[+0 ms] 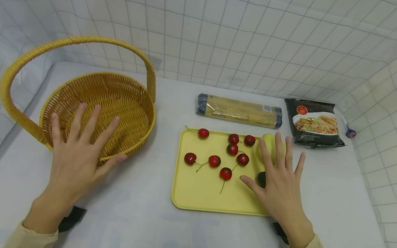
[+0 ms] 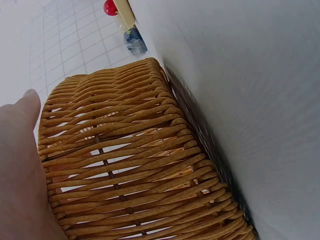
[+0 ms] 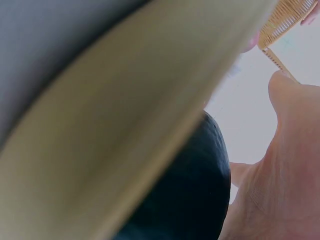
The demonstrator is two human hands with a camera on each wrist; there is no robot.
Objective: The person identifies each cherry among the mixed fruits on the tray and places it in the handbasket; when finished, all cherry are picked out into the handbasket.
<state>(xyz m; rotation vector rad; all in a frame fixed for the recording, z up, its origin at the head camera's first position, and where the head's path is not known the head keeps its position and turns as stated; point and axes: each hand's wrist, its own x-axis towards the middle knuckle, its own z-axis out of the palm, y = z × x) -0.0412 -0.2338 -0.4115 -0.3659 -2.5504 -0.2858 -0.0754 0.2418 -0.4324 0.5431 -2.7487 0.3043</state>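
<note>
The wicker basket (image 1: 147, 108) stands on the white table (image 1: 149, 221), just ahead of and partly beneath the left hand (image 1: 75, 155). That hand has its fingers spread wide and holds nothing; they overlap the near rim, though whether they touch it I cannot tell. The left wrist view shows the thumb beside the woven outer wall. The arched handle (image 1: 109, 41) rises beyond the left fingertips.

The right hand (image 1: 284, 192), also spread and holding nothing, is over the right side of a yellow tray (image 1: 202, 193); contact cannot be told. Partly hidden by this hand are a yellow-green round thing (image 1: 269, 139) under its fingers and a dark rounded thing (image 1: 261, 179) near its thumb. Eight red cherries (image 1: 214, 161) with some stems showing lie on the tray, to the left of the right hand.

Farther out, past the tray, lies a long yellow package (image 1: 240, 111) with dark blue ends, ahead and left of the right hand. A black food packet (image 1: 315, 124) lies beyond its fingertips, with a small wrapped lollipop (image 1: 350, 133) just right of the packet. Gridded white sheeting (image 1: 223, 26) rises behind everything.
</note>
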